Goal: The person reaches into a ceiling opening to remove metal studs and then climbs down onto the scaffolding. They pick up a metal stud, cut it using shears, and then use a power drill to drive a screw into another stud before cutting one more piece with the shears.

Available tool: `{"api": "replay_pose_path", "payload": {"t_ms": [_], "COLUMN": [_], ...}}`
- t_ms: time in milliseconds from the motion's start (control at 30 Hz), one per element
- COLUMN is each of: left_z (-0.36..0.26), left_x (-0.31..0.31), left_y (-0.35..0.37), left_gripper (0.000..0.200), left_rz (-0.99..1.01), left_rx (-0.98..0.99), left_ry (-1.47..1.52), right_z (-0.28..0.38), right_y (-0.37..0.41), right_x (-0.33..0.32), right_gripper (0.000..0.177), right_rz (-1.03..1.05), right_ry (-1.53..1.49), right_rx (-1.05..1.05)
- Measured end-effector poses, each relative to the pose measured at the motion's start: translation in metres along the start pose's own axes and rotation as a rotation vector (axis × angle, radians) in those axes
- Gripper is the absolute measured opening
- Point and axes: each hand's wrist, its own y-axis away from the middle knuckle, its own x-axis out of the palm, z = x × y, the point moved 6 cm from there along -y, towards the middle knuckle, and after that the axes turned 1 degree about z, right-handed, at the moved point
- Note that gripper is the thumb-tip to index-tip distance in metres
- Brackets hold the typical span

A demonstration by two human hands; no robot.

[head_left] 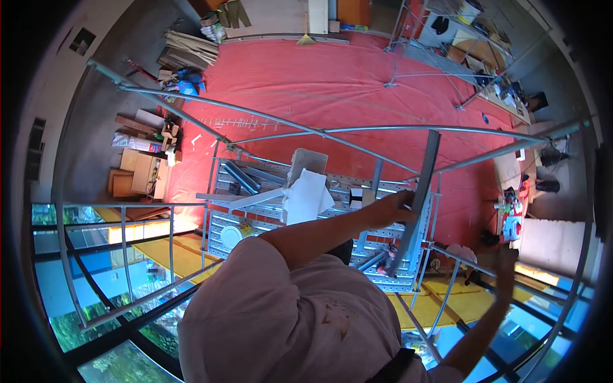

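My left hand (393, 209) reaches across in front of me, its fingers wrapped round a long dark grey metal channel (418, 204). The channel is tilted, its upper end above the scaffold platform's (268, 220) far edge and its lower end near the platform's right side. Out to the right, beside the scaffold rail, is my right hand (506, 260). A dark shape shows at its fingertips; blur and shadow hide how the fingers sit. On the platform in front of me lie white board pieces (305, 198) and a grey block-like piece (308, 164).
Dark metal profiles (239, 177) and a white bucket (235, 236) are on the platform's left. Crossed scaffold tubes (274, 119) span ahead. Far below spreads a red-covered floor (287, 70), with wood planks (191, 48) at its left edge and another scaffold (440, 54) at upper right.
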Motion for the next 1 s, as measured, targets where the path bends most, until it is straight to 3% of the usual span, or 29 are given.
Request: {"api": "replay_pose_path", "payload": {"t_ms": [100,200,300,333,400,433,467,500,533,567,600,633,667,733,767,833,867,967,1000], "left_z": [-0.003,0.002,0.019,0.024,0.045,0.061,0.085,0.103,0.082,0.091,0.111,0.136,0.146,0.171,0.186,0.195,0.203,0.184,0.176], "left_x": [0.01,0.017,0.019,0.018,-0.006,-0.023,-0.044,-0.069,-0.08,-0.104,-0.138,-0.17,-0.191,-0.237,-0.258,-0.281,-0.295,-0.292,-0.291], "left_y": [0.011,0.011,0.015,0.02,0.022,0.026,0.026,0.025,0.036,0.046,0.053,0.059,0.068,0.09,0.102,0.125,0.133,0.153,0.16], "left_gripper": [0.069,0.067,0.068,0.069,0.078,0.077,0.074,0.068,0.061,0.063,0.066,0.065,0.066,0.066,0.066,0.07,0.07,0.068,0.067], "left_rz": [-0.011,-0.029,0.008,0.045,0.091,0.033,0.027,0.019,-0.062,-0.185,-0.29,-0.315,-0.344,-0.383,-0.385,-0.307,-0.305,-0.323,-0.331], "left_rx": [0.039,0.063,0.091,0.021,-0.027,-0.097,-0.101,-0.186,-0.203,-0.318,-0.205,-0.307,-0.419,-0.589,-0.639,-0.77,-0.804,-0.859,-0.868], "left_ry": [0.062,-0.019,0.086,0.05,-0.392,-0.507,-0.444,-0.417,-0.602,-0.729,-0.875,-0.845,-0.891,-1.019,-1.098,-1.207,-1.232,-1.222,-1.208], "right_z": [0.103,0.161,0.183,0.197,0.166,0.146,0.158,0.134,0.119,0.099,0.079,0.042,0.01,-0.001,-0.002,-0.104,-0.173,-0.286,-0.285], "right_y": [0.006,0.021,0.023,0.027,0.027,0.031,0.034,0.038,0.045,0.052,0.061,0.074,0.091,0.131,0.148,0.192,0.215,0.261,0.27], "right_x": [0.116,0.176,0.192,0.185,0.179,0.164,0.121,0.092,0.052,0.011,-0.03,-0.078,-0.129,-0.225,-0.268,-0.342,-0.379,-0.415,-0.409], "right_gripper": [0.074,0.079,0.076,0.075,0.073,0.071,0.067,0.063,0.062,0.058,0.053,0.054,0.057,0.054,0.054,0.059,0.066,0.07,0.066], "right_rz": [0.275,0.319,0.299,0.283,0.174,0.089,-0.071,-0.182,-0.422,-0.484,-0.562,-0.716,-0.852,-1.159,-1.048,-1.248,-1.235,-1.158,-1.187], "right_ry": [-0.231,-0.66,-0.448,-0.411,-0.351,-0.314,-0.067,0.026,0.179,0.029,-0.132,-0.039,0.089,0.287,0.548,0.463,0.567,0.499,0.35], "right_rx": [-0.207,-0.126,0.04,0.046,0.003,0.002,-0.122,-0.007,-0.15,-0.012,0.115,0.101,0.238,0.221,0.451,0.297,0.276,0.417,0.508]}}
